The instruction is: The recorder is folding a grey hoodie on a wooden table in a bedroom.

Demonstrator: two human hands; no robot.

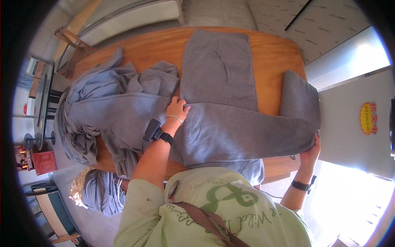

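A long grey knit garment [234,132], perhaps a trouser leg, lies across the wooden table in front of me. My left hand [176,110] pinches its upper edge near the middle. At its narrow right end, my right hand [311,151] grips the lower corner, the fingers partly hidden by cloth. Beyond it, a flat grey garment piece [220,68] with a slit extends towards the table's far side. A grey folded section [299,95] projects upward at the right; whether it joins the long piece is unclear.
Crumpled grey garments [105,83] are heaped on the left of the wooden table [274,58]. Below its near left edge sits another grey cloth bundle [101,193]. A wooden chair [69,46] stands beyond the far left corner; a pale panel with a sticker [342,123] is at the right.
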